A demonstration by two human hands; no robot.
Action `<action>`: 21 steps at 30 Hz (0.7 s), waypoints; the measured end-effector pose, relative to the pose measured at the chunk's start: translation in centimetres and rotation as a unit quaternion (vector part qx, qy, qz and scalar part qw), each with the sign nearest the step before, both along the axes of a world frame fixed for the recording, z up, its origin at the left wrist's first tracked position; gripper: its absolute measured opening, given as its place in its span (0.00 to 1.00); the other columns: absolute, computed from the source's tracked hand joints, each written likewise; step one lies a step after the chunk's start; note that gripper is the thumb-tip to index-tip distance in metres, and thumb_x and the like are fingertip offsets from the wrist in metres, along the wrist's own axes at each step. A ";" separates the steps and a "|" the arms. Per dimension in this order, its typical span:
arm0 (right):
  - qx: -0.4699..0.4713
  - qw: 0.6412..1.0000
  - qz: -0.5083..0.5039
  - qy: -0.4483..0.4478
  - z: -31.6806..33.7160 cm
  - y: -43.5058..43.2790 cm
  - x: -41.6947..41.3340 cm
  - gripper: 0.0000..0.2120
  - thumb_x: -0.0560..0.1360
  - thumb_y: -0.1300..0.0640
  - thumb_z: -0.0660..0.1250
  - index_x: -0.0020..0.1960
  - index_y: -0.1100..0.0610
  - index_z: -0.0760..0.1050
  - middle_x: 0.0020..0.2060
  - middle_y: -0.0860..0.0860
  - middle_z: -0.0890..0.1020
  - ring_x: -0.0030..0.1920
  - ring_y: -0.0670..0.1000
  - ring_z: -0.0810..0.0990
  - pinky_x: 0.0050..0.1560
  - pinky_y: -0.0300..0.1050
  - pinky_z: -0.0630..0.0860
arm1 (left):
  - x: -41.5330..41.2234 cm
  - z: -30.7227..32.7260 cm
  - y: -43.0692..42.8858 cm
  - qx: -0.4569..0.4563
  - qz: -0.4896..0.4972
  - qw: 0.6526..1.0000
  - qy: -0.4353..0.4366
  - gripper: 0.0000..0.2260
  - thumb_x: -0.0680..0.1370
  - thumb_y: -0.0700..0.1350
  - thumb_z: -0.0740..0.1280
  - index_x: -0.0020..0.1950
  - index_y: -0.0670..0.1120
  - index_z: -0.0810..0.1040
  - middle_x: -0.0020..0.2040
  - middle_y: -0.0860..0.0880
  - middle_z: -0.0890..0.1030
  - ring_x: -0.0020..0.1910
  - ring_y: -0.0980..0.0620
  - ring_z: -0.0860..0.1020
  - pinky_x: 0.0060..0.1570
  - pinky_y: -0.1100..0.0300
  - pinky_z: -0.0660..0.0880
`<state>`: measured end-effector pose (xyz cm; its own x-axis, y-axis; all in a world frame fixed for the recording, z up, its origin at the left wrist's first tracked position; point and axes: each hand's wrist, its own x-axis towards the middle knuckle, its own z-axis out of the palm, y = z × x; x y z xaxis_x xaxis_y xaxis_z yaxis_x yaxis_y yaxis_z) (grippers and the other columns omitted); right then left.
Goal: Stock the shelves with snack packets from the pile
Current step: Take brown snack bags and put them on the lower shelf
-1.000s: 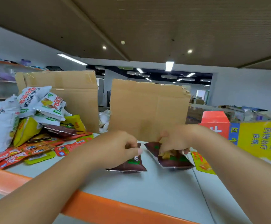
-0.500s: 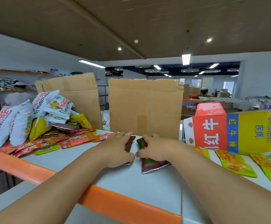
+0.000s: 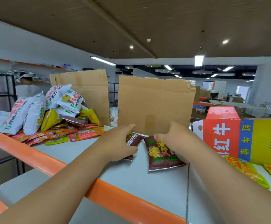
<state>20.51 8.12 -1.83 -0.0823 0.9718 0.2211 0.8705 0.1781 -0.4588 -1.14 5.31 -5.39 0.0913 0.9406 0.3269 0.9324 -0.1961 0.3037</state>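
Note:
Two dark brown snack packets lie flat on the pale shelf board (image 3: 141, 180). My left hand (image 3: 120, 144) covers and grips the left brown packet (image 3: 132, 139), thumb on its near edge. The right brown packet (image 3: 159, 154) lies beside it with my right hand (image 3: 172, 136) laid along its right side, fingers curled at its top. At the far left sits the pile of snack packets (image 3: 50, 115): white and yellow bags over flat red and yellow sachets.
Cardboard sheets (image 3: 155, 107) stand upright just behind the hands. A red, blue and yellow carton (image 3: 244, 139) lies at the right, yellow packets (image 3: 248, 172) in front of it. The orange shelf rail (image 3: 115, 194) crosses under my forearms. People stand far behind.
Both hands have shifted apart on the two brown packets, exposing more of the right packet's face. The camera has turned slightly, showing more of the carton on the right.

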 end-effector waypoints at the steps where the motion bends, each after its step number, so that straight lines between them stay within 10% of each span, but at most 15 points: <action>1: -0.003 1.000 0.013 0.003 0.0 -0.2 -0.2 0.21 0.75 0.39 0.70 0.62 0.48 0.71 0.55 0.50 0.79 0.55 0.55 0.78 0.56 0.48 0.76 | 0.0 0.1 0.0 0.002 -0.001 1.000 0.002 0.37 0.75 0.57 0.69 0.81 0.61 0.56 0.78 0.56 0.67 0.73 0.52 0.69 0.63 0.56 0.72; 8: -0.057 0.982 0.046 -0.175 -1.8 -0.2 -2.9 0.23 0.72 0.39 0.65 0.63 0.49 0.69 0.57 0.52 0.77 0.54 0.54 0.77 0.54 0.48 0.76 | -0.6 -0.3 1.0 -0.056 -0.056 0.997 0.011 0.24 0.73 0.50 0.64 0.69 0.59 0.72 0.63 0.53 0.74 0.63 0.47 0.74 0.50 0.55 0.71; 12: -0.104 0.949 0.025 -0.297 -2.2 -0.7 -3.9 0.37 0.74 0.40 0.60 0.79 0.39 0.49 0.73 0.56 0.62 0.66 0.61 0.72 0.60 0.50 0.72 | -0.7 -0.8 1.9 -0.085 -0.052 0.994 0.048 0.30 0.70 0.58 0.64 0.73 0.57 0.68 0.70 0.49 0.68 0.68 0.42 0.71 0.57 0.51 0.72; 21: -0.099 0.957 -0.043 -0.270 -2.4 -2.4 -5.8 0.37 0.76 0.46 0.62 0.81 0.39 0.49 0.73 0.57 0.62 0.65 0.61 0.73 0.59 0.48 0.72 | -0.6 -0.6 1.7 -0.058 -0.077 0.992 0.083 0.19 0.77 0.48 0.63 0.68 0.51 0.73 0.68 0.45 0.71 0.65 0.39 0.73 0.61 0.48 0.74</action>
<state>14.68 5.68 -4.28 -0.0500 0.9985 -0.0201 0.9977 0.0508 0.0448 -1.69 7.06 -5.99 0.2802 0.9416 0.1867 0.9330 -0.3129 0.1781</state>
